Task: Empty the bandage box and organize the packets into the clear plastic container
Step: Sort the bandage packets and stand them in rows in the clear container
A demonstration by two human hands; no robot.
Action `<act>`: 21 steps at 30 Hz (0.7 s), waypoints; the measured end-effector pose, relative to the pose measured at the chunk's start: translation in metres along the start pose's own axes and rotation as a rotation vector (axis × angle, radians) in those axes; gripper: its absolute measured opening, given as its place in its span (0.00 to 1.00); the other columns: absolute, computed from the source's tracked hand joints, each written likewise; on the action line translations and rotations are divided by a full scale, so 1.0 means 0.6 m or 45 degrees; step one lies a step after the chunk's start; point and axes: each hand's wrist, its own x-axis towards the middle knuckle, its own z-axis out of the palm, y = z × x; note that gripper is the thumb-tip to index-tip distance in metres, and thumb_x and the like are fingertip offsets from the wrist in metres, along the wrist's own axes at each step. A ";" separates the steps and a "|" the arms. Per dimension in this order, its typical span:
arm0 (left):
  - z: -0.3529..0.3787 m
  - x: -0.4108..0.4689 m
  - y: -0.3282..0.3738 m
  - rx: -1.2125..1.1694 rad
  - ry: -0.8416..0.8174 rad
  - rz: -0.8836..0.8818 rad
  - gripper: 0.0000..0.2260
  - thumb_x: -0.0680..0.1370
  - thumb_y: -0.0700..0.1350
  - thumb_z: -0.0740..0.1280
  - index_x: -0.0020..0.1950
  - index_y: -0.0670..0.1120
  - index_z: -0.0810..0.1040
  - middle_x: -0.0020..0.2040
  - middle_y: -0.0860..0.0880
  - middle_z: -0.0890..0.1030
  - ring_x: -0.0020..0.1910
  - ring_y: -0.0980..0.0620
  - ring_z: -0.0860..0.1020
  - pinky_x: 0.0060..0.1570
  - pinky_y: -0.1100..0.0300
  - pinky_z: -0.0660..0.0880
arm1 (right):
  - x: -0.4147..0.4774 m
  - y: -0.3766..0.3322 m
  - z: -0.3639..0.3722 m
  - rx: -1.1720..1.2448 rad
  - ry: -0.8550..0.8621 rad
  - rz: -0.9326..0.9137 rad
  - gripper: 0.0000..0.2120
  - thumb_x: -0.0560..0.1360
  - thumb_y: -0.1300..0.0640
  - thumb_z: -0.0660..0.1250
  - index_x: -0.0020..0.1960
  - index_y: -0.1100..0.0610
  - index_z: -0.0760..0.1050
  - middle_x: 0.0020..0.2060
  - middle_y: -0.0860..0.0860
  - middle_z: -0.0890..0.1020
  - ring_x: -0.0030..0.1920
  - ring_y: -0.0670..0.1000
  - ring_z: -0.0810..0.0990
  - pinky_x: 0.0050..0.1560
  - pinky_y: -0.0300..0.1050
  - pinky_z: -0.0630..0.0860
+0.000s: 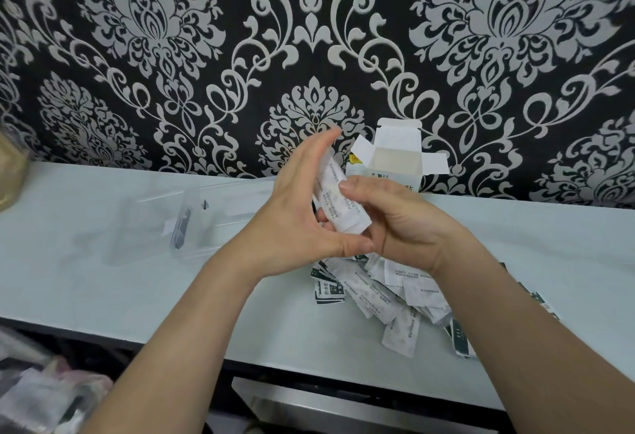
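My right hand (402,224) grips a small stack of bandage packets (338,200): its fingers curl round the stack's right side and the thumb presses on the face turned towards me. My left hand (295,217) lies flat against the stack's left side with the fingers straight and close together, pointing up and away, and the thumb reaches across under the near end. The stack stands tilted between both palms, held above the table (68,279).

Directly below my wrists the loose packets (385,292) lie in a jumbled heap on the table, some white side up, some showing dark green print, and they spread towards the near right edge. Just beyond my hands the bandage box (395,162) stands upright against the wallpaper (171,55) with its top flaps spread open. The clear plastic container (165,224) lies on the table to the left, apart from the heap; I cannot tell what is in it.
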 end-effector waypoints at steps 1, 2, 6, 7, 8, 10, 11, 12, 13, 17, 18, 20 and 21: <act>0.000 -0.001 0.002 0.034 -0.002 0.028 0.48 0.62 0.51 0.81 0.74 0.62 0.56 0.73 0.58 0.58 0.72 0.64 0.58 0.67 0.71 0.59 | 0.001 0.001 0.000 -0.012 -0.003 0.009 0.29 0.70 0.56 0.72 0.66 0.69 0.70 0.45 0.62 0.83 0.42 0.57 0.83 0.47 0.52 0.80; 0.001 -0.002 0.003 0.055 0.007 0.045 0.45 0.63 0.50 0.81 0.74 0.61 0.58 0.71 0.58 0.61 0.70 0.65 0.61 0.64 0.74 0.60 | 0.001 0.002 0.000 -0.013 -0.002 0.004 0.30 0.70 0.56 0.72 0.67 0.69 0.68 0.47 0.62 0.82 0.44 0.57 0.82 0.48 0.52 0.79; 0.001 -0.005 0.000 0.120 0.007 0.037 0.37 0.65 0.54 0.76 0.71 0.59 0.62 0.64 0.57 0.65 0.63 0.66 0.66 0.60 0.76 0.62 | 0.005 0.003 -0.001 -0.023 0.024 -0.025 0.29 0.70 0.56 0.74 0.67 0.64 0.70 0.53 0.63 0.76 0.50 0.60 0.76 0.46 0.49 0.75; 0.001 -0.005 -0.002 0.139 -0.006 0.028 0.36 0.65 0.56 0.75 0.70 0.60 0.62 0.64 0.58 0.66 0.63 0.66 0.66 0.59 0.76 0.63 | 0.005 0.004 -0.001 -0.014 0.012 -0.025 0.32 0.68 0.55 0.77 0.67 0.64 0.69 0.55 0.64 0.74 0.54 0.62 0.72 0.48 0.51 0.73; 0.000 -0.005 -0.003 0.156 -0.019 0.018 0.36 0.65 0.59 0.74 0.70 0.61 0.61 0.64 0.58 0.65 0.63 0.67 0.66 0.59 0.75 0.63 | 0.005 0.006 -0.001 -0.011 0.004 -0.022 0.35 0.66 0.54 0.78 0.67 0.64 0.69 0.56 0.65 0.73 0.57 0.62 0.70 0.50 0.52 0.70; -0.001 -0.005 -0.005 0.172 -0.050 0.002 0.36 0.65 0.64 0.72 0.69 0.64 0.60 0.63 0.60 0.65 0.63 0.65 0.66 0.60 0.69 0.66 | 0.004 0.007 0.001 -0.019 -0.017 -0.024 0.34 0.67 0.53 0.77 0.67 0.65 0.70 0.56 0.65 0.74 0.57 0.63 0.70 0.50 0.52 0.70; 0.000 -0.005 -0.006 0.162 -0.068 -0.004 0.36 0.65 0.65 0.71 0.69 0.64 0.59 0.63 0.60 0.64 0.64 0.64 0.66 0.61 0.65 0.69 | 0.004 0.008 0.001 -0.017 -0.033 -0.022 0.31 0.68 0.53 0.75 0.66 0.66 0.70 0.55 0.65 0.76 0.56 0.63 0.73 0.51 0.52 0.72; 0.000 -0.006 -0.005 0.147 -0.085 -0.009 0.35 0.66 0.66 0.70 0.69 0.64 0.59 0.62 0.62 0.63 0.65 0.61 0.66 0.61 0.60 0.72 | 0.003 0.009 0.002 -0.009 -0.051 -0.015 0.29 0.69 0.54 0.74 0.65 0.65 0.71 0.53 0.64 0.79 0.54 0.62 0.77 0.51 0.51 0.74; 0.002 -0.007 -0.004 0.146 -0.103 -0.008 0.35 0.67 0.66 0.69 0.70 0.63 0.58 0.61 0.64 0.62 0.67 0.59 0.65 0.61 0.55 0.73 | 0.003 0.011 0.002 0.008 -0.070 -0.007 0.28 0.69 0.54 0.74 0.64 0.64 0.72 0.51 0.62 0.80 0.50 0.60 0.80 0.50 0.50 0.76; 0.003 -0.009 -0.003 0.301 -0.112 0.027 0.36 0.67 0.69 0.65 0.72 0.63 0.55 0.67 0.61 0.59 0.70 0.57 0.59 0.68 0.54 0.65 | 0.007 0.013 0.008 0.038 -0.066 -0.005 0.24 0.69 0.56 0.74 0.61 0.63 0.73 0.46 0.59 0.82 0.45 0.56 0.83 0.49 0.48 0.79; 0.001 -0.009 -0.002 0.304 -0.097 0.026 0.36 0.66 0.69 0.65 0.71 0.64 0.55 0.67 0.61 0.59 0.70 0.57 0.58 0.67 0.60 0.64 | 0.009 0.013 0.007 0.051 -0.042 -0.011 0.23 0.68 0.56 0.73 0.60 0.62 0.74 0.45 0.60 0.83 0.44 0.56 0.84 0.48 0.48 0.80; -0.003 -0.010 0.001 0.260 -0.058 0.021 0.34 0.65 0.67 0.67 0.69 0.64 0.60 0.66 0.59 0.61 0.69 0.57 0.60 0.61 0.75 0.62 | 0.009 0.010 0.006 0.062 -0.023 -0.026 0.23 0.68 0.56 0.73 0.60 0.61 0.72 0.44 0.61 0.83 0.44 0.56 0.84 0.47 0.49 0.81; -0.005 -0.010 0.001 0.234 -0.043 0.024 0.33 0.65 0.65 0.68 0.68 0.63 0.62 0.66 0.58 0.63 0.68 0.56 0.61 0.57 0.80 0.61 | 0.009 0.009 0.005 0.056 -0.023 -0.030 0.24 0.68 0.57 0.73 0.61 0.60 0.71 0.44 0.61 0.83 0.43 0.56 0.84 0.46 0.49 0.81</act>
